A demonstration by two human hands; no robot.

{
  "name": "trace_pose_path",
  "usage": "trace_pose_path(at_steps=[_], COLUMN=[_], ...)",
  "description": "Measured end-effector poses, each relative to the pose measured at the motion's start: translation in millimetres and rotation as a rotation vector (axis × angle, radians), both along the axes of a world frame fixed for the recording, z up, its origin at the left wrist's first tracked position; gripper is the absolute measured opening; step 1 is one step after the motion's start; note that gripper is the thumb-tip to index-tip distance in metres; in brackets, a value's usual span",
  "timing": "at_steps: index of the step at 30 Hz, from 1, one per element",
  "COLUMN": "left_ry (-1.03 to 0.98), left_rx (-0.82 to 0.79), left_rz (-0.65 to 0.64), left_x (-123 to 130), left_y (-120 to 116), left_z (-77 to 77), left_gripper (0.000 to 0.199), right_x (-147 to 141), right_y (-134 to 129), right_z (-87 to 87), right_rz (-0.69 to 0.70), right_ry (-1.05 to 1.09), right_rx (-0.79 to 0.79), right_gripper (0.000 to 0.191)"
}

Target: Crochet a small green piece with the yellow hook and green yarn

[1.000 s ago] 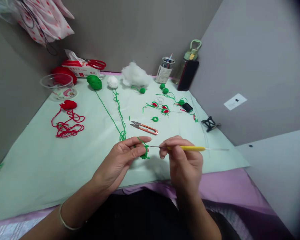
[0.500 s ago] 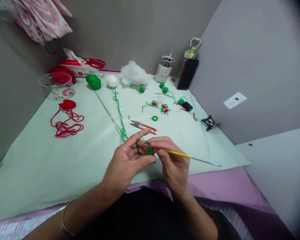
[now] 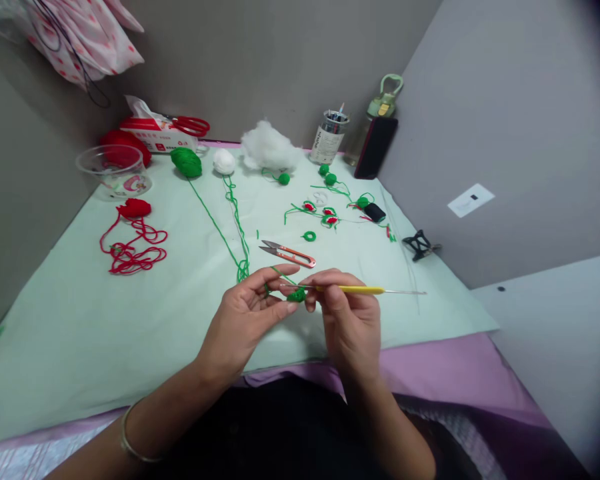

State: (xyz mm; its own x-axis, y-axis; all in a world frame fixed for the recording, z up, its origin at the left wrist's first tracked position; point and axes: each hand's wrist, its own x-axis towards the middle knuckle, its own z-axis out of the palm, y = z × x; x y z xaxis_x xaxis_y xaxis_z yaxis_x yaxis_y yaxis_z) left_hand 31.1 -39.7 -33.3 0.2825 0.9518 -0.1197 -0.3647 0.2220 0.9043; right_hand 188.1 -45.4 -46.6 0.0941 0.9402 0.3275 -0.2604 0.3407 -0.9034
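Observation:
My left hand point(image 3: 247, 313) pinches a small green crochet piece point(image 3: 297, 295) between thumb and fingers, with green yarn looped over its raised index finger. In my right hand point(image 3: 347, 310) is a crochet hook point(image 3: 363, 290) with a yellow handle, held like a pen and lying nearly level. Its thin tip reaches left, at the top of the green piece; the exact stitch is too small to make out. From the left hand the yarn leads back to a green yarn ball point(image 3: 187, 163). Just beyond the fingers lie orange thread snips point(image 3: 287, 254).
Red yarn point(image 3: 139, 237), a clear plastic tub point(image 3: 115, 170) and a tissue box point(image 3: 155, 135) with red scissors point(image 3: 191, 125) occupy the left. White stuffing point(image 3: 270, 148), a white yarn ball point(image 3: 224, 162), small crocheted pieces point(image 3: 330, 219), a pen jar point(image 3: 329, 139) and a phone point(image 3: 376, 149) sit farther back.
The hook has swung from sloping down rightward to almost level, its right end rising. The green piece has tilted and shifted slightly up and left with my left hand.

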Motion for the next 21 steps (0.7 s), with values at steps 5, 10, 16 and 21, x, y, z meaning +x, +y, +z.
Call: trace_pose_path(at_steps=[5,10,16,21], left_ry=[-0.054,-0.108,-0.049,-0.004], left_rx=[-0.008,-0.036,-0.045,-0.04], left_rz=[0.024,-0.017,0.035,0.058], left_x=[3,1,-1,-2], left_y=[-1,-4,-4,-2], left_z=[3.3,11.5,9.7,7.6], left_gripper=[0.034,0.03,0.029,0.028], right_x=[-2,-5,-6,-8], right_y=[0,-1,-2,-2], right_z=[-0.7,-1.2,0.1,5.3], right_rz=[0.016,0.011,-0.007,0.01], right_ry=[0.029,0.031,0.037,0.12], right_rx=[0.002,0.014,0.007,-0.034], right_gripper=[0.015,0.015,0.015,0.014])
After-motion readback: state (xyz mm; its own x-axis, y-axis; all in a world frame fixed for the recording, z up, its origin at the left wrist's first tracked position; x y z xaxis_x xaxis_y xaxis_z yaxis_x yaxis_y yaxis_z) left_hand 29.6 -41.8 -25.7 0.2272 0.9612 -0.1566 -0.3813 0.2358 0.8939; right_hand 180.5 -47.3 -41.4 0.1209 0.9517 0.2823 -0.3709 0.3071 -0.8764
